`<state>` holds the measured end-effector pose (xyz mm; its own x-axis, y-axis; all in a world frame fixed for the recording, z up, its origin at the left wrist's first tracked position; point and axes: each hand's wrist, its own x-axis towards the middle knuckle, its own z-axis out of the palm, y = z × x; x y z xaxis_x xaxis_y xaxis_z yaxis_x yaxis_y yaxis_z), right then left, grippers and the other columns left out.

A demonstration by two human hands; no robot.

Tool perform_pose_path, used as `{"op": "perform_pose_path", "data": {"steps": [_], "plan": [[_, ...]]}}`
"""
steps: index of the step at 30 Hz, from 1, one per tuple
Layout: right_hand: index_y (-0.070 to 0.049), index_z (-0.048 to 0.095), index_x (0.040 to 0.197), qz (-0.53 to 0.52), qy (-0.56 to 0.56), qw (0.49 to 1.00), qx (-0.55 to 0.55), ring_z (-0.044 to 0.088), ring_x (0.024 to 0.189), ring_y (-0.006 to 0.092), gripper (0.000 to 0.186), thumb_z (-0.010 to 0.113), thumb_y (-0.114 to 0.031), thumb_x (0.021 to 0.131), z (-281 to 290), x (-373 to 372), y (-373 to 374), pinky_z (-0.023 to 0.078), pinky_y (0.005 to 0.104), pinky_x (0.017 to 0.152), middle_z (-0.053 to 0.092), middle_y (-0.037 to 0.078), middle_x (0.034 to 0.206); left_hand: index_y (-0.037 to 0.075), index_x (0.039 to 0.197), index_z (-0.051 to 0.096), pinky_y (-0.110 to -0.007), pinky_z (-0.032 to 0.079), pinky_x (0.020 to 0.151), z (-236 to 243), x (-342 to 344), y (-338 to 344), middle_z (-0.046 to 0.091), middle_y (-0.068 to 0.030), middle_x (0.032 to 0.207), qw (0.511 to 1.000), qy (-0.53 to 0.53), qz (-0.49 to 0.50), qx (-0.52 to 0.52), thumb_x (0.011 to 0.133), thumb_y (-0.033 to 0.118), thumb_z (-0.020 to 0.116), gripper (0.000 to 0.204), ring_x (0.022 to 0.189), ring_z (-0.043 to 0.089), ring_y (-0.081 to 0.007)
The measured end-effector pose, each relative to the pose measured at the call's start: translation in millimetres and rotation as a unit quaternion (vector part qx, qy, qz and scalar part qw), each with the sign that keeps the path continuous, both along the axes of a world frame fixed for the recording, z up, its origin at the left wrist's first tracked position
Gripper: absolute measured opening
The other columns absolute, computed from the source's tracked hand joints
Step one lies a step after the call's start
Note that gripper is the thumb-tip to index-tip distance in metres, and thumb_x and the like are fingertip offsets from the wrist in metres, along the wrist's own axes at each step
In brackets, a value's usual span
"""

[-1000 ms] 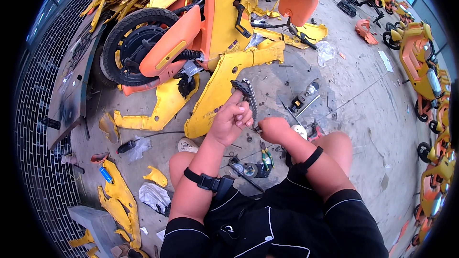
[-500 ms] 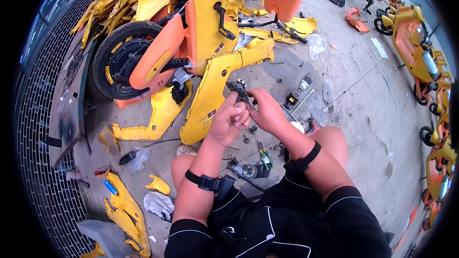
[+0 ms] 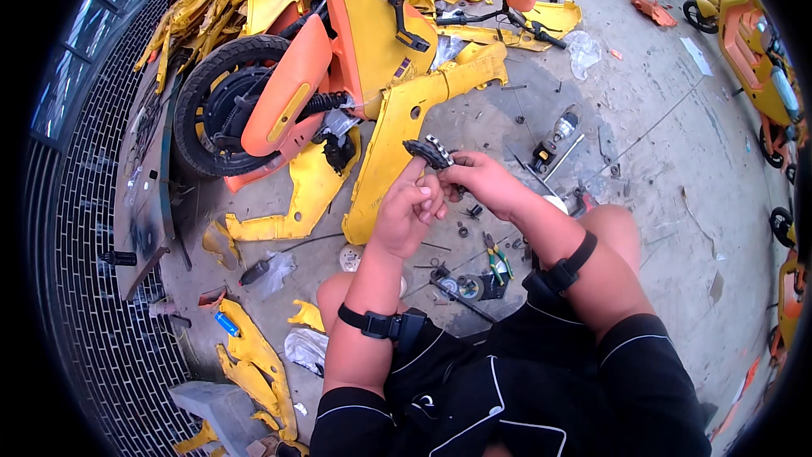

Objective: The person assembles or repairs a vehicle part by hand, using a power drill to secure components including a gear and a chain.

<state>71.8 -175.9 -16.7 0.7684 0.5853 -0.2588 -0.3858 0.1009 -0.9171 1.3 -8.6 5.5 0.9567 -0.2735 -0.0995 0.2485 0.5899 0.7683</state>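
Observation:
My left hand (image 3: 408,211) is closed at the dark toothed part with a chain (image 3: 427,151), holding it up over the yellow body panel (image 3: 385,161). My right hand (image 3: 474,178) grips the same part from the right, its fingertips partly hidden. On the ground below lie pliers with green-and-yellow handles (image 3: 496,258), a dark bar (image 3: 474,309) and small metal bits. A cordless power tool (image 3: 551,142) rests to the right beside a silver rod (image 3: 564,158).
An orange-and-yellow scooter (image 3: 288,95) lies ahead, with heaped yellow panels (image 3: 194,17) behind it. A board (image 3: 144,203) stands near the brick wall (image 3: 97,271) at left, above a grey block (image 3: 216,415). More scooters (image 3: 744,59) line the right side.
My right hand has risen from the dangling chain's lower end to the toothed part beside my left hand. The chain no longer hangs long. The view has shifted slightly.

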Motion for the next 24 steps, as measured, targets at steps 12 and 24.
{"op": "perform_pose_path", "data": {"steps": [12, 24], "plan": [[-0.017, 0.032, 0.158, 0.09, -0.009, 0.993, 0.072, 0.057, 0.068, 0.0081, 0.076, 0.064, -0.007, 0.09, 59, 0, -30, 0.047, 0.025, 0.062, 0.059, 0.0, 0.087, 0.006, 0.158, 0.023, -0.027, 0.042, 0.068, 4, 6, -7, 0.046, 0.0013, 0.075, 0.996, 0.019, 0.052, 0.066, 0.082, 0.016, 0.052, 0.082, 0.063, 0.043, -0.0086], [-0.013, 0.048, 0.145, 0.094, -0.412, 0.841, -0.339, 0.069, 0.085, 0.0372, 0.068, 0.065, -0.013, 0.079, 42, -13, -25, 0.054, 0.0451, 0.073, 0.069, 0.018, 0.088, 0.022, 0.163, 0.001, -0.028, 0.042, 0.056, 10, 8, -5, 0.045, -0.0017, 0.071, 0.999, -0.035, -0.012, 0.008, 0.08, 0.006, 0.051, 0.098, 0.052, 0.039, -0.0094]]}}
